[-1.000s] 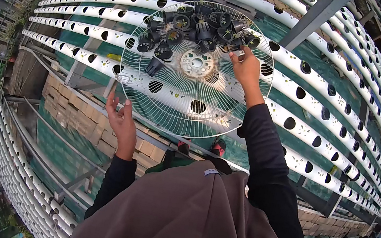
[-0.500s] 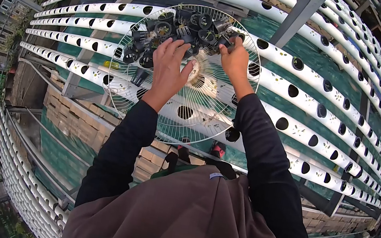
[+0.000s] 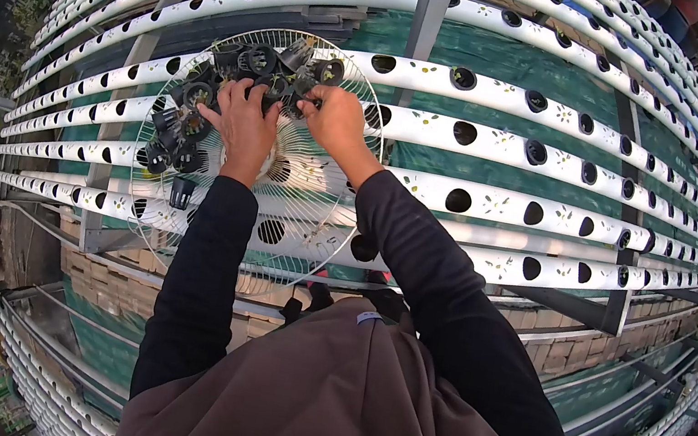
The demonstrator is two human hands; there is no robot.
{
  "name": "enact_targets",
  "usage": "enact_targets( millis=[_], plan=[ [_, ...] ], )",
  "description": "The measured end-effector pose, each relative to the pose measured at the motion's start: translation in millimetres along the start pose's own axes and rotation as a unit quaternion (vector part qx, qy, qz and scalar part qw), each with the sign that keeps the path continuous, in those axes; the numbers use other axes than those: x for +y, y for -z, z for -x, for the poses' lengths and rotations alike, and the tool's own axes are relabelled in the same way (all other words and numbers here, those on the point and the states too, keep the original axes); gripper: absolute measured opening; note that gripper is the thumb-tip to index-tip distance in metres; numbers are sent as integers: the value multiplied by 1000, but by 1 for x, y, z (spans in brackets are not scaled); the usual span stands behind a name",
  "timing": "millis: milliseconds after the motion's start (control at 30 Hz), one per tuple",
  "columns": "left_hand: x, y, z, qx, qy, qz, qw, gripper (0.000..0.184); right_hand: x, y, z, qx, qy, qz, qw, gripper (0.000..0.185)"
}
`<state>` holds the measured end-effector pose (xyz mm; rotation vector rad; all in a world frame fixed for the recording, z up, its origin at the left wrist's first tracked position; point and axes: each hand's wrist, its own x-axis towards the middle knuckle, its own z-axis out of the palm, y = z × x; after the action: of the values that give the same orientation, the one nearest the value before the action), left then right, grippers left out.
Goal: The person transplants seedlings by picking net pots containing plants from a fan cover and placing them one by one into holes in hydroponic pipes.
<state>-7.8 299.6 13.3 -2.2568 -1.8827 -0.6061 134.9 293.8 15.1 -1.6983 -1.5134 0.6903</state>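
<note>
A round white wire fan guard [image 3: 327,247] rests across the white pipes, holding a heap of black net pots [image 3: 260,60] along its far and left side. One black net pot [image 3: 181,193] lies apart, lower on the wires. My left hand [image 3: 243,134] reaches over the heap, palm down with fingers spread, its fingertips touching the pots. Close to its right, my right hand [image 3: 337,124] pinches a black net pot [image 3: 300,97] at the heap's near right edge. The fingers partly hide that pot. Small bits of green show in some pots.
Rows of white pipes [image 3: 499,203] with round holes run left to right. Some holes hold black net pots [image 3: 535,152]. Small leaves are scattered on the pipes. A grey metal post [image 3: 431,19] rises beyond the guard. Green sheeting [image 3: 523,62] and paving blocks [image 3: 116,285] lie below.
The view has turned, so the guard and both hands appear farther left and lower. My hands are closer together over the pots, and my right fingers have moved inward from the guard's right side.
</note>
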Motion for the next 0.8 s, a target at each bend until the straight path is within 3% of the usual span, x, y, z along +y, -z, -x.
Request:
enact_targets(
  millis=[100,167,267,400,500,633,700,733,800],
  plan=[
    [0,-11,3,27,1,-6,1000,27,4,28,11,-6,0,-42,999,19],
    [4,-15,5,8,21,-15,1000,26,5,56,24,-88,-73,-302,946,19],
    [8,-18,6,-7,31,6,999,24,13,112,44,-128,-106,-419,893,22],
    [2,-19,5,3,35,36,999,26,62,157,57,-26,-70,-390,918,21],
    [-4,-23,4,50,43,78,995,28,108,169,55,62,-83,-252,962,21],
    [1,-7,-2,68,60,148,985,27,138,164,48,123,-111,-179,970,21],
    [6,5,-1,71,88,290,950,26,143,158,47,162,-58,-93,981,21],
    [10,11,0,72,89,288,951,26,144,156,48,161,-57,-95,981,21],
    [19,21,7,22,182,418,890,25,143,154,50,201,19,60,978,20]
  ],
)
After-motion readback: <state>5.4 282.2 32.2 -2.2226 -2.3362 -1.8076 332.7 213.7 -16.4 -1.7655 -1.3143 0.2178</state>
